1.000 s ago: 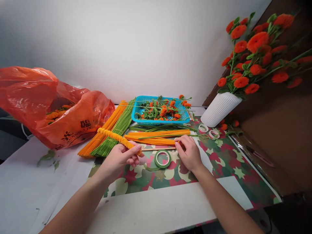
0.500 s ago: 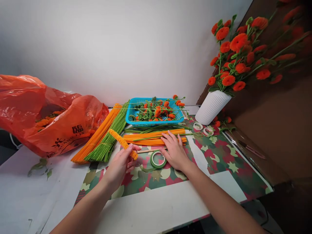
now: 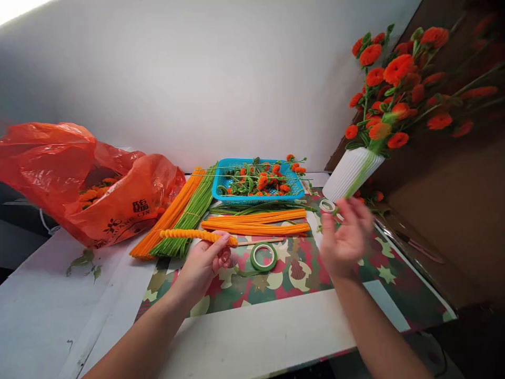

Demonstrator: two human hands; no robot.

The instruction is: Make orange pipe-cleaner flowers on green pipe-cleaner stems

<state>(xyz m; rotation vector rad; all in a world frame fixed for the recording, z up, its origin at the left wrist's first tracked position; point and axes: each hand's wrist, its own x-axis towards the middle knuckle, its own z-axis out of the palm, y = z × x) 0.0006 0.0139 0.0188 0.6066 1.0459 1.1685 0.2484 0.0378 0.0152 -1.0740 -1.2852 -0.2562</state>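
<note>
My left hand (image 3: pixel 211 258) is closed around a thin wooden stick (image 3: pixel 262 241) with an orange pipe cleaner coil (image 3: pixel 189 234) wound along it. The bare end of the stick points right. Off to the right, my right hand (image 3: pixel 345 242) is raised above the mat and blurred, pinching a green pipe cleaner (image 3: pixel 361 173) that sticks up in front of the vase. A roll of green tape (image 3: pixel 263 257) lies between the hands. Behind it rest loose orange pipe cleaners (image 3: pixel 256 227).
A blue basket (image 3: pixel 258 199) holds small orange flowers and green pieces. Bundles of orange (image 3: pixel 169 216) and green pipe cleaners (image 3: pixel 189 216) lie beside a red plastic bag (image 3: pixel 130 210). On the right stand a white vase (image 3: pixel 347 171) of orange flowers and a white tape roll (image 3: pixel 327 206).
My right hand has lifted off the orange pipe cleaners and moved right, taking a green one from on top of them. In my left hand, the coil has turned nearly level.
</note>
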